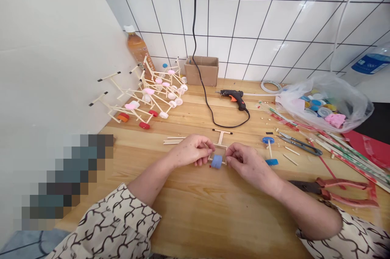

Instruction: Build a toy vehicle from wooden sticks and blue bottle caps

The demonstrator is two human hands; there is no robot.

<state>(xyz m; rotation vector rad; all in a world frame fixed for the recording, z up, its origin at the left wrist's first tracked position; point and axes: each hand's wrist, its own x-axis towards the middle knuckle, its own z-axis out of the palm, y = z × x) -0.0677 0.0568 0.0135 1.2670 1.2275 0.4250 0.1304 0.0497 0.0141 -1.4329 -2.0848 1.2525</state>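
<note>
A small stick frame (222, 136) with a black-tipped crossbar lies on the wooden table before me. Two blue bottle caps (216, 161) sit side by side at its near end. My left hand (198, 149) pinches the frame's left side, and my right hand (242, 161) pinches its right side; the fingertips partly cover the sticks there. To the right of my right hand, a pair of blue caps joined by a short stick (269, 150) rests on the table. Loose thin sticks (174, 140) lie just behind my left wrist.
Several finished stick tricycles (146, 92) stand at the back left beside a drink bottle (137, 46). A cardboard box (202, 71) and a hot glue gun (233, 97) are behind my hands. Rightward lie snips (300, 143), pliers (338, 190) and a bag of bottle caps (323, 104).
</note>
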